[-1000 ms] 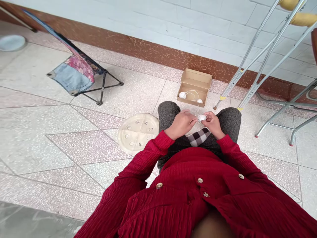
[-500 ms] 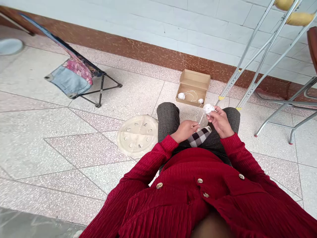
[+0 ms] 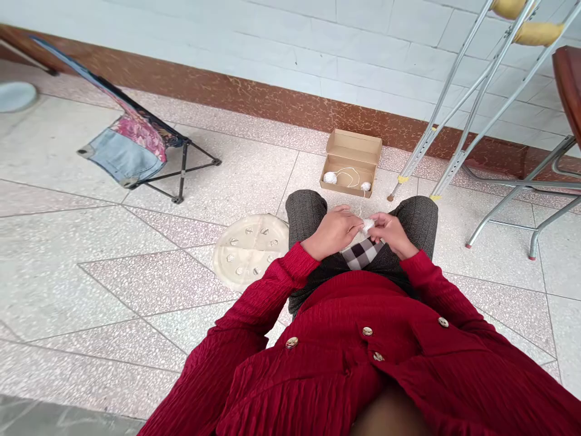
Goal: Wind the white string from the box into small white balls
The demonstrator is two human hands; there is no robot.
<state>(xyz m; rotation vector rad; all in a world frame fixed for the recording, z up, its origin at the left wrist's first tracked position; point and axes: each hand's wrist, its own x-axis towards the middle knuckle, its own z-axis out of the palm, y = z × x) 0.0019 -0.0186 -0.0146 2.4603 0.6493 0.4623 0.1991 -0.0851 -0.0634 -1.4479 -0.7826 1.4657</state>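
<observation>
Head view, looking down past a red buttoned cardigan (image 3: 318, 369) onto the person's lap: a small ball of white string (image 3: 368, 226) sits between the two hands, above the knees, partly covered by fingers. The visible part is a short, rounded lump, its long axis lying roughly across the view and rising slightly toward the right hand (image 3: 393, 235). The fingers of that hand are closed in a pinch on the ball. The left hand (image 3: 333, 233) is curled, its fingers reaching toward the ball from the other side; where they meet it is hidden, so whether they grip cannot be told. A thin strand rises from between the hands toward an open cardboard box (image 3: 350, 163) on the floor beyond the knees, which holds two more white balls of string (image 3: 330, 177) joined by a loop. A checked cloth (image 3: 362, 254) lies on the lap below the hands, and a round cream plastic lid (image 3: 249, 251) lies on the terrazzo floor (image 3: 254, 172) beside the left knee.
</observation>
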